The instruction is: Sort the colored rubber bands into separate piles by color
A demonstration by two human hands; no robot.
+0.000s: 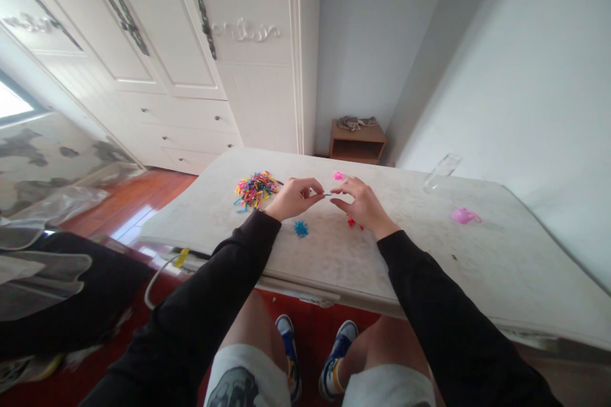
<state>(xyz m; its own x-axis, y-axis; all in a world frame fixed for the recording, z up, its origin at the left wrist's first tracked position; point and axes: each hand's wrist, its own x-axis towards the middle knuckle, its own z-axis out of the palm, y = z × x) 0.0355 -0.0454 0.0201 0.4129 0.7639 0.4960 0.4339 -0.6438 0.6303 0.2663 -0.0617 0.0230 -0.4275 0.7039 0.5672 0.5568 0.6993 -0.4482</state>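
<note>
Above the white table (410, 229), my left hand (298, 196) pinches a small thin dark-bluish piece (328, 194) between thumb and forefinger; its kind is too small to tell. My right hand (358, 200) is just to the right of that piece, thumb and forefinger apart. Left of my left hand lies a mixed heap of colourful thin strips (256, 192). A little blue cluster (301, 229) sits nearer to me, below my left hand. Red pieces (352, 222) lie under my right hand, partly hidden by it. Beyond the hands is a small pink cluster (338, 175).
A clear glass vessel (442, 173) is at the table's far right, with a purple-pink soft object (464, 215) in front of it. White wardrobes (258, 76) and a low wooden stand (358, 141) are behind the table. A pale cable (151, 286) hangs at the left edge.
</note>
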